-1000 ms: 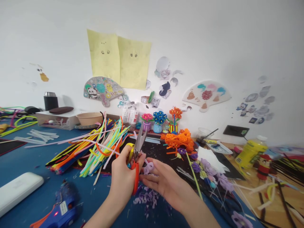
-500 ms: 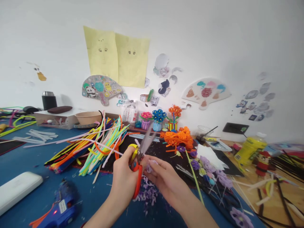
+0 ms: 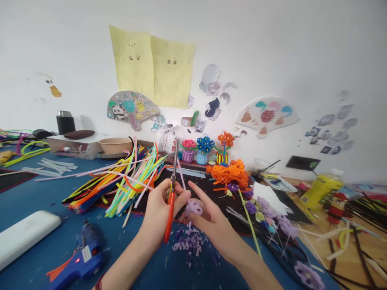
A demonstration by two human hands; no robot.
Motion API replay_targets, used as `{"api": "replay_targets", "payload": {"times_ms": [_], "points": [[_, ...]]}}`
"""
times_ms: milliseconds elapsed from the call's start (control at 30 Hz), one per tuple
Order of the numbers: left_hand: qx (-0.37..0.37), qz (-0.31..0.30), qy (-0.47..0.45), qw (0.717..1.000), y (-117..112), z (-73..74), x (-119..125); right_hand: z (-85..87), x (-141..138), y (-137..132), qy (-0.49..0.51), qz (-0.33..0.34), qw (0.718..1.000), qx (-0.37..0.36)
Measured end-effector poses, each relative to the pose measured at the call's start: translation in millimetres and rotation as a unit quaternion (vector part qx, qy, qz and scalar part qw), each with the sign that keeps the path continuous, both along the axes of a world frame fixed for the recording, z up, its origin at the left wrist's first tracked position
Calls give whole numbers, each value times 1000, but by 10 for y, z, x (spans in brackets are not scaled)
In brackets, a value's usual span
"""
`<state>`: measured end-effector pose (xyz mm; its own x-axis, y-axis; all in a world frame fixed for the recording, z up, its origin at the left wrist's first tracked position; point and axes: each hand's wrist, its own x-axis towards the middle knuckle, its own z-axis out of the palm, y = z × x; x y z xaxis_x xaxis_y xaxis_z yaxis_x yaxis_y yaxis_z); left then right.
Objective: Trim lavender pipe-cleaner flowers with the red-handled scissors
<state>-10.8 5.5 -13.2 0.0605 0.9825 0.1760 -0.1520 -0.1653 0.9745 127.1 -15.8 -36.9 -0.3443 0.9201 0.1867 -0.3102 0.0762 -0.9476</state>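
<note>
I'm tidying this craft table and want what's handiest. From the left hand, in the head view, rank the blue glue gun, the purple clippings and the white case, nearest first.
From the left hand, which holds the scissors:
1. Purple clippings, just right of it on the table.
2. Blue glue gun, lower left.
3. White case, far left.

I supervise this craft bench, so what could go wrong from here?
1. The scissors in the left hand stand close beside the right hand, which pinches the lilac pipe-cleaner loop; a snip could nick a finger.
2. The glue gun shows a red light and lies near the left forearm; it may be hot.
</note>
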Motion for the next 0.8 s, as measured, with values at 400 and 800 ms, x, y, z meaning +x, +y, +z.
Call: {"api": "replay_targets", "payload": {"times_ms": [400,800], "points": [[11,-13,47,999,34,22,-34,25,23,-44,-45,38,998,20],[-61,-81,-43,994,34,23,-63,66,56,-56,21,98,994,-36]]}}
